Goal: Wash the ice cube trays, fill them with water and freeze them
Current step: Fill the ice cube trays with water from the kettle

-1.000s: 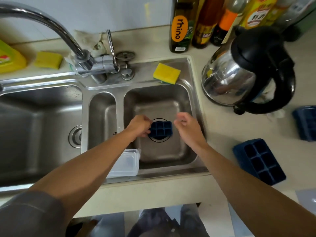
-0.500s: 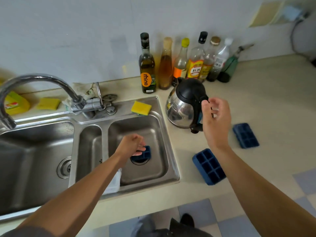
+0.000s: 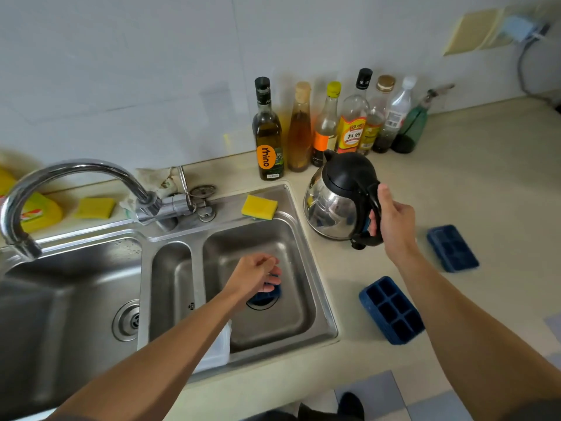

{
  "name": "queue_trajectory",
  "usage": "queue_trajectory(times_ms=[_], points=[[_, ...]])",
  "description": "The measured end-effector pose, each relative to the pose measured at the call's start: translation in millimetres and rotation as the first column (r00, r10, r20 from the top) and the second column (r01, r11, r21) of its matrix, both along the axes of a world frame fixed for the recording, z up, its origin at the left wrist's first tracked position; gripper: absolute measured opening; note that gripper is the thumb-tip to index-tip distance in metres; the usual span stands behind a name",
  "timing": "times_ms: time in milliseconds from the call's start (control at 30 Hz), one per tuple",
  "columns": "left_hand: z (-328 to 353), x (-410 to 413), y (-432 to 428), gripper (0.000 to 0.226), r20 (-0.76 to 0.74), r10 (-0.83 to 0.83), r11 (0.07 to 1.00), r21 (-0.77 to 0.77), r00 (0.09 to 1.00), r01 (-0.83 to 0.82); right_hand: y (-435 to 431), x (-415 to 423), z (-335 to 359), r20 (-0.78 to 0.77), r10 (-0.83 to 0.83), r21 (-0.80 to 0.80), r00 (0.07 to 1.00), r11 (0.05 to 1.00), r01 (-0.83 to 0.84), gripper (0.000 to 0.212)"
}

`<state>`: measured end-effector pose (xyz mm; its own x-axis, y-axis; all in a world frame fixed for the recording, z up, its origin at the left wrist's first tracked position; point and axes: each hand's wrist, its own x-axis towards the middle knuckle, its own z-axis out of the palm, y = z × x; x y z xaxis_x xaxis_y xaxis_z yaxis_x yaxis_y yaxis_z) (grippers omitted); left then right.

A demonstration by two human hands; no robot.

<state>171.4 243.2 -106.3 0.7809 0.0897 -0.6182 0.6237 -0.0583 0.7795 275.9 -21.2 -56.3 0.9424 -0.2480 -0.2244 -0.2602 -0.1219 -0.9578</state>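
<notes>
At stainless steel sink (image 3: 291, 311), slowly tip black-handled steel kettle (image 3: 334, 208) clasped in right grip (image 3: 394, 223); keep blue ice tray (image 3: 271, 294) held in left grip (image 3: 252, 276) level.

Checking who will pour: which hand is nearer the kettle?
Right. The right hand holds the kettle by its handle; the left hand is down in the sink, holding a blue ice cube tray.

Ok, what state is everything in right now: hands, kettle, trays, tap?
kettle, upright beside the sink, lid shut.
sink tray, over the right basin's drain, mostly hidden.
left hand, grips the sink tray.
right hand, grips the kettle's handle.
near tray, on the counter, cells up, looks empty.
far tray, flat on the counter, untouched.
tap, no water seen running, spout over the left basin.
</notes>
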Motion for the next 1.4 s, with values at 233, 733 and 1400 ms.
queue_trajectory(times_ms=[233, 733, 1400], points=[[-8.4, 12.3, 1.9, 0.018, -0.006, -0.008, 0.998, -0.068, 1.0, 0.007, 28.0, -27.7, -2.0, -0.057, -0.124, 0.062, 0.991, 0.99, 0.128, 0.054], [-14.4, -35.4, -1.6, 0.022, 0.034, 0.277, 0.95, -0.162, 0.96, -0.268, 50.4, -116.8, 7.1, 0.022, -0.008, 0.135, 1.0, 0.991, 0.005, 0.056], [-23.3, -155.3, -19.1, 0.036, -0.052, 0.4, 0.858, -0.331, 0.915, -0.394, 35.6, -210.2, 36.5, 0.005, 0.34, -0.039, 0.94, 0.94, -0.34, 0.054]])
